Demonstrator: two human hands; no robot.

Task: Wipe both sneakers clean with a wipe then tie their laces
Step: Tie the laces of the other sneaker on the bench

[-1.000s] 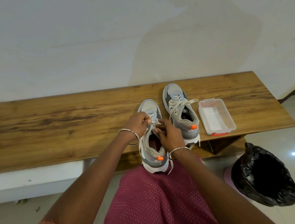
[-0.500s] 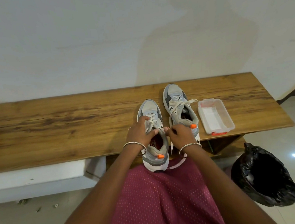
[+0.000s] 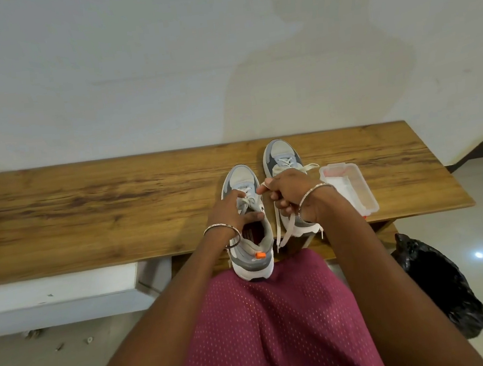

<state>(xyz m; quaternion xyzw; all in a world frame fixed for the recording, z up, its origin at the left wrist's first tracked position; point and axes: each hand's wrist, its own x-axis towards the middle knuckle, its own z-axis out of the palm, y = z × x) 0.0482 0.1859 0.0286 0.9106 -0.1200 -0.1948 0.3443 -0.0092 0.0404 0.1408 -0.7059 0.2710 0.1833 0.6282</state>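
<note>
The near sneaker [image 3: 260,238] stands toe-away on the wooden surface [image 3: 117,215], its heel jutting past the front edge toward the person's lap. The left hand [image 3: 230,212] lies on top of it, fingers stretched forward with the tips on the crossed lacing and the thumb laid across the tongue at the shoe's mouth. It grips nothing that can be made out. Just right of the near sneaker, the right hand [image 3: 290,189] is raised with fingers curled round a white lace [image 3: 283,233]. One end loops over its forefinger and the rest hangs down past the front edge. Behind that hand and slightly farther back sits the far sneaker [image 3: 281,155], mostly covered by the knuckles. Farther right of the near sneaker, a clear plastic box [image 3: 355,191] rests close to the surface's right end. To its left runs a long bare stretch of wood. Both forearms reach in from below, wrists bangled.
</note>
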